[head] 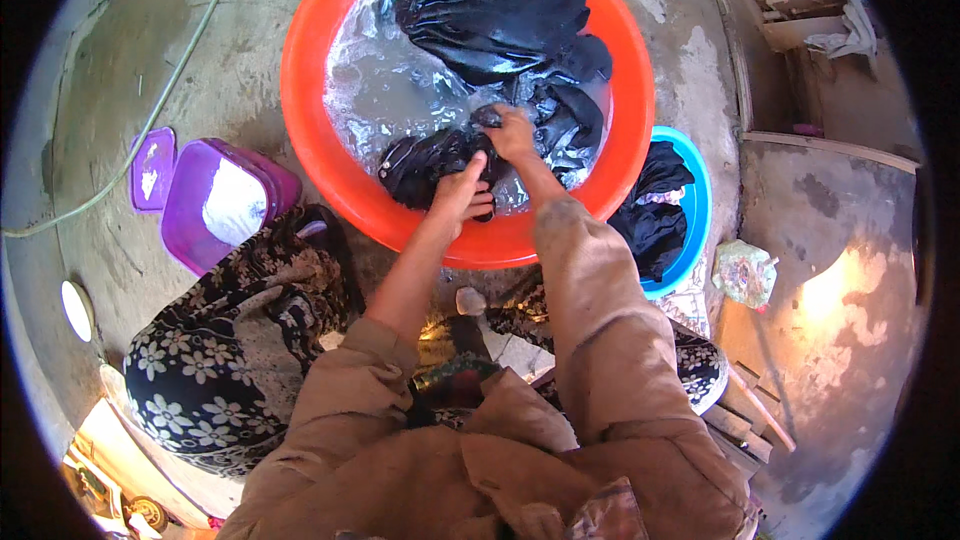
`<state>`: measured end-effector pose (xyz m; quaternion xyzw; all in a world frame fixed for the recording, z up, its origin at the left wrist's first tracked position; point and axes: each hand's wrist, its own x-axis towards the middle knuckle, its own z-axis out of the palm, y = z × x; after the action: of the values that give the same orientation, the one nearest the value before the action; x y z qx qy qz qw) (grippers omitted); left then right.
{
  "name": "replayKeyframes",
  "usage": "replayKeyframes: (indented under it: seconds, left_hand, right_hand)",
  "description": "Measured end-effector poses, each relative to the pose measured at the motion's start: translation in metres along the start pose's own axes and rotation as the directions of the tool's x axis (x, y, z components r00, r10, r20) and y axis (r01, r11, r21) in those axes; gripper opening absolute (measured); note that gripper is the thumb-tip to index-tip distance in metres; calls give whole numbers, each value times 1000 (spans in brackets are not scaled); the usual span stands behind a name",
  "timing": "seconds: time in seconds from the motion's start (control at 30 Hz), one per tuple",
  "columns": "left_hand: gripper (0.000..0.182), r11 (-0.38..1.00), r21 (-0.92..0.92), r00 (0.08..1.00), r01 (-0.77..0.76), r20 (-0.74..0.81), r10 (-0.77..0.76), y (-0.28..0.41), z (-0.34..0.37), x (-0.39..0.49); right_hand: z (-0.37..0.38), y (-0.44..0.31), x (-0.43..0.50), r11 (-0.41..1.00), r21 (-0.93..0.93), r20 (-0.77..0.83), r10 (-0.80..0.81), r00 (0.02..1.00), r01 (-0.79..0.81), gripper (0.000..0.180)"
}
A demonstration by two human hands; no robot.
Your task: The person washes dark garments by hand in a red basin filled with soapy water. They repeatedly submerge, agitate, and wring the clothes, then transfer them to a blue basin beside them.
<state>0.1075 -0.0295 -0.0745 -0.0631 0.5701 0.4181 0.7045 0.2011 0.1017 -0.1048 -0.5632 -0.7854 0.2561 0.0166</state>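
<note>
A large orange plastic basin (306, 90) of sudsy grey water (390, 94) stands in front of me. Wet black cloth (421, 169) lies bunched at its near side, with small shiny studs at its left edge. My left hand (457, 195) has hold of this cloth near the front rim, thumb up. A little farther in, my right hand (511, 135) grips a wet, dark bunch of it, fingertips partly hidden. Another black garment (491, 11) hangs over the far rim into the water. More soaked black fabric (574, 116) lies to the right.
A blue tub (701, 199) with dark clothes (656, 229) stands right of the basin, near a plastic bag (744, 274). At left are a purple container (178, 221) holding white powder (236, 199), its purple lid (154, 172) and a hose (169, 79). Floral fabric (202, 360) covers my knee.
</note>
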Motion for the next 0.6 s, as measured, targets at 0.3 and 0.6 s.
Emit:
replayKeyframes:
  seconds: [0.3, 0.6]
  left_hand:
    - [60, 866, -400, 759, 299, 649, 37, 38, -20, 11]
    - [37, 909, -414, 990, -51, 102, 101, -1, 9, 28]
  right_hand:
    - [-99, -105, -151, 799, 192, -181, -542, 820, 570, 38]
    - [-39, -40, -56, 769, 581, 156, 217, 964, -267, 65]
